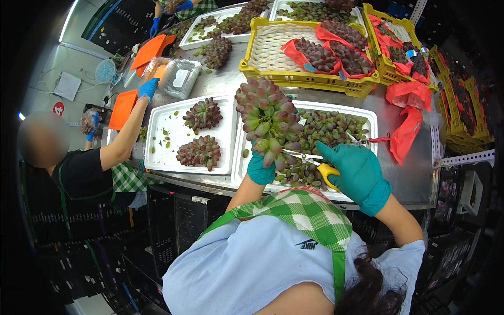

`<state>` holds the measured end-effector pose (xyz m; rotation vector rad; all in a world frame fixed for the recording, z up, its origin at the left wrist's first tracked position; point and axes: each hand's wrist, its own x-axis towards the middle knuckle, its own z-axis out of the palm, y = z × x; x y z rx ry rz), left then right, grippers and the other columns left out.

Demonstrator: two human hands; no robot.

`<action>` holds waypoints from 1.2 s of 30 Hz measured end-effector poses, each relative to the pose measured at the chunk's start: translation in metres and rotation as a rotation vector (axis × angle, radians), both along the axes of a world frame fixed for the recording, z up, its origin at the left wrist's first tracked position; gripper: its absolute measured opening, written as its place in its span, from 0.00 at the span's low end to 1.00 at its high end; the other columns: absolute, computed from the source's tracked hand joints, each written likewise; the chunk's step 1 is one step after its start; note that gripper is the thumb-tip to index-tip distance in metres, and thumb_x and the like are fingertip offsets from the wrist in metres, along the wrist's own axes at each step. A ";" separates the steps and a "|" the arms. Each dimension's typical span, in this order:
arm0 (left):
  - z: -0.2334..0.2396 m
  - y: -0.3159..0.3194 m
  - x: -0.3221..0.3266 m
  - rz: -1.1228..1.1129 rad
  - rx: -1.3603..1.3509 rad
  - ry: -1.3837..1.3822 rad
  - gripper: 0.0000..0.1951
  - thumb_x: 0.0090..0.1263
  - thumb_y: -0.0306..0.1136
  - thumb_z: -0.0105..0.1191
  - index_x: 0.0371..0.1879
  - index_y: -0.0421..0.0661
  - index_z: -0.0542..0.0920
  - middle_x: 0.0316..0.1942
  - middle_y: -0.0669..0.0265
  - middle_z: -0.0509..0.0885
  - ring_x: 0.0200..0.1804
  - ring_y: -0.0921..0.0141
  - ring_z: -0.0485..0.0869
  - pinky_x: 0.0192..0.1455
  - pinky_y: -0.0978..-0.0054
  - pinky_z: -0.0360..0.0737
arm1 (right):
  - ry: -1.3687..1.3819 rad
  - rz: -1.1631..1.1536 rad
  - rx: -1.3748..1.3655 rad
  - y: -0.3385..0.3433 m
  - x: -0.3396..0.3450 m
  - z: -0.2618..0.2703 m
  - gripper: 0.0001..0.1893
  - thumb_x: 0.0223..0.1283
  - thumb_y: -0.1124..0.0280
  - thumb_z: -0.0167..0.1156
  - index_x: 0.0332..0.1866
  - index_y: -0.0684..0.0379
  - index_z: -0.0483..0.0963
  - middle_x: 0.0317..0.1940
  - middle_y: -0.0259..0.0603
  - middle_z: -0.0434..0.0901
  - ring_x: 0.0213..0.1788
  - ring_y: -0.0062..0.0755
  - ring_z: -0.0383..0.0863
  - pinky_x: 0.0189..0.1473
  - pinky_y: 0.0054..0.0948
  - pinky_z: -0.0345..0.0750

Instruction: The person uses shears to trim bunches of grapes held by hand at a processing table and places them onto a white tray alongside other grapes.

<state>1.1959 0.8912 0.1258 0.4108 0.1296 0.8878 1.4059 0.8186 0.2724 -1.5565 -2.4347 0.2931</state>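
My left hand [262, 163], in a green glove, holds up a large bunch of reddish-green grapes [267, 114] that hides most of its fingers. In my gloved right hand [356, 171] is a pair of yellow-handled scissors [327, 173], their blades touching the lower part of the bunch. Beneath both hands lies a white tray [370, 118] with many loose grapes [330, 128] and a red-handled tool [378, 139] at its right side. The white tray to the left [157, 118] bears two bunches of grapes [202, 114] and a few loose ones.
Behind stands a yellow crate [307, 80] with grape bunches in red wraps. Red wrapping [407, 130] lies on the metal table [417, 181] at right. At left, a co-worker's blue-gloved hand [149, 88] touches clear plastic boxes [179, 76]. Orange trays [123, 110] lie nearby.
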 end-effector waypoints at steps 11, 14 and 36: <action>0.025 0.010 0.010 -0.005 -0.081 0.014 0.30 0.62 0.54 0.35 0.56 0.44 0.58 0.51 0.55 0.67 0.46 0.52 0.73 0.30 0.52 0.78 | -0.035 0.049 -0.094 0.011 0.001 0.019 0.19 0.38 0.69 0.60 0.42 0.58 0.72 0.20 0.41 0.73 0.23 0.39 0.74 0.23 0.34 0.69; 0.037 0.006 0.017 0.088 -0.064 0.081 0.30 0.61 0.54 0.35 0.55 0.44 0.58 0.51 0.54 0.67 0.46 0.51 0.73 0.32 0.49 0.77 | -0.033 0.043 -0.062 0.012 0.004 0.023 0.16 0.38 0.69 0.59 0.37 0.61 0.72 0.19 0.43 0.73 0.22 0.40 0.75 0.24 0.34 0.70; 0.039 0.047 0.046 0.096 0.047 0.029 0.26 0.65 0.50 0.31 0.57 0.47 0.57 0.52 0.60 0.66 0.51 0.63 0.69 0.53 0.66 0.69 | 0.750 -0.419 -0.256 -0.001 0.030 -0.014 0.23 0.43 0.68 0.63 0.48 0.58 0.67 0.30 0.43 0.76 0.32 0.30 0.77 0.35 0.26 0.72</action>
